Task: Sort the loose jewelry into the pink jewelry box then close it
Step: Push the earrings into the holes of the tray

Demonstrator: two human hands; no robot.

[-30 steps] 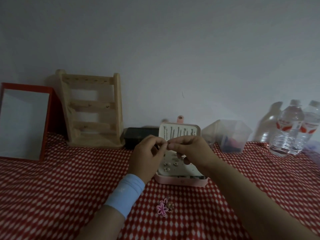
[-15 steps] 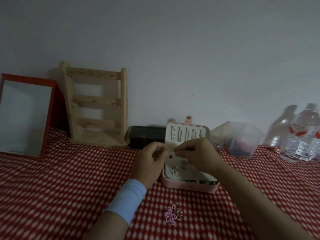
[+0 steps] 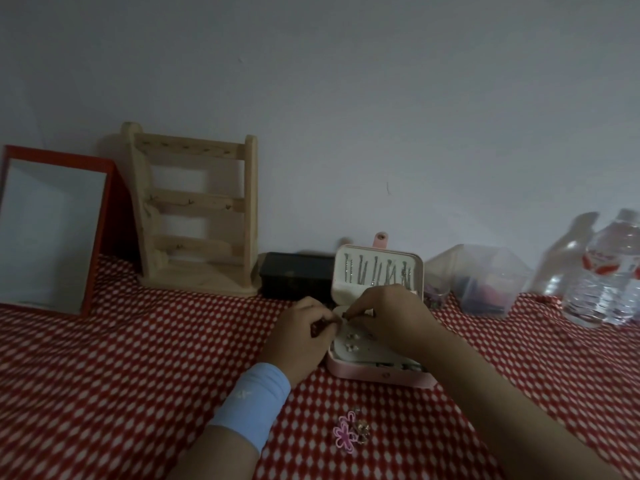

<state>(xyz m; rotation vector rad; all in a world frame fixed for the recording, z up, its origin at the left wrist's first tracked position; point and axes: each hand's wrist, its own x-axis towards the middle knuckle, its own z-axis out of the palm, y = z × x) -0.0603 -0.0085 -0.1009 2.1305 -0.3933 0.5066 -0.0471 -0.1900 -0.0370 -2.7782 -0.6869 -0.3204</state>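
The pink jewelry box (image 3: 381, 375) stands open on the red checked tablecloth, its lid upright with several hanging pieces inside. Small earrings (image 3: 353, 342) lie on its cream insert. My right hand (image 3: 388, 317) hovers over the back of the insert, its fingertips pinching a tiny dark piece at the insert. My left hand (image 3: 304, 336), with a light blue wristband, sits at the box's left edge, fingers curled; what it holds is too small to tell. A purple flower piece and a gold ring (image 3: 349, 433) lie loose on the cloth in front of the box.
A wooden jewelry stand (image 3: 197, 216) and a red-framed mirror (image 3: 52, 230) lean at the back left. A black box (image 3: 294, 278) sits behind my left hand. A clear plastic container (image 3: 485, 278) and water bottles (image 3: 606, 271) stand at the back right.
Both hands have come down from above the box toward its insert. The view has shifted, so the box now sits further right and lower.
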